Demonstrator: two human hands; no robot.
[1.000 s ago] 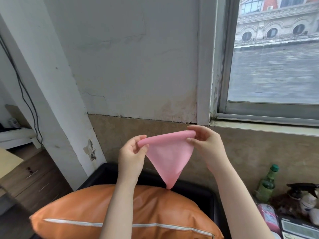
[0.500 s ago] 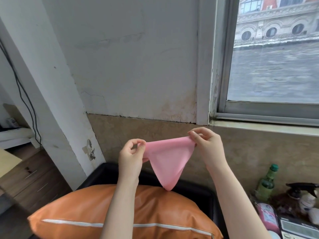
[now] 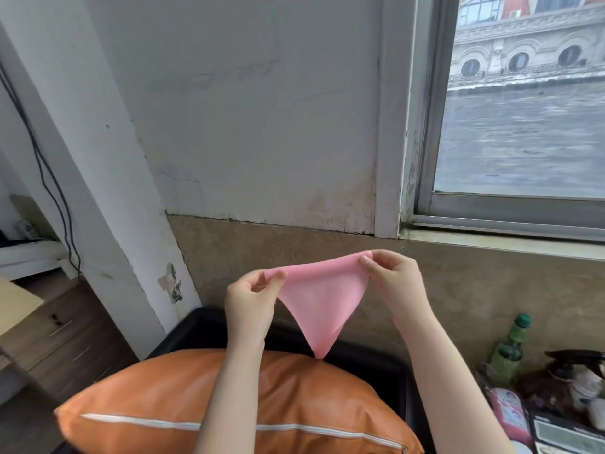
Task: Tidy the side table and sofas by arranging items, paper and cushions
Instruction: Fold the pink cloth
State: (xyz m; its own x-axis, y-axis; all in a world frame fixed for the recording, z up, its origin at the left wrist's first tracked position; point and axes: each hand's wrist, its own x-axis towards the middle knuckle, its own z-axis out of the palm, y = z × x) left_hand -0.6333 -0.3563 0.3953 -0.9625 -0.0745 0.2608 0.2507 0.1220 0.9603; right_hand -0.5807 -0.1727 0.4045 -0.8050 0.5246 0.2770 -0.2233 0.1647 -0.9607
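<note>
A pink cloth (image 3: 322,299) hangs in the air as a downward-pointing triangle, folded along its top edge. My left hand (image 3: 250,301) pinches its left corner and my right hand (image 3: 394,283) pinches its right corner, a little higher. The cloth's tip hangs just above an orange leather cushion (image 3: 170,407) with a white zip, which lies on a black sofa (image 3: 209,326) below my arms.
A side table at the lower right carries a green bottle (image 3: 510,350), a dark spray bottle (image 3: 579,371), a pink packet (image 3: 510,417) and other small items. A white pillar (image 3: 98,178) with a black cable stands left, wooden drawers (image 3: 55,339) beyond it. A window (image 3: 520,103) is upper right.
Both hands worked the top edge of the pink cloth, bunching it briefly, then drew it taut again. The right corner now sits higher than the left.
</note>
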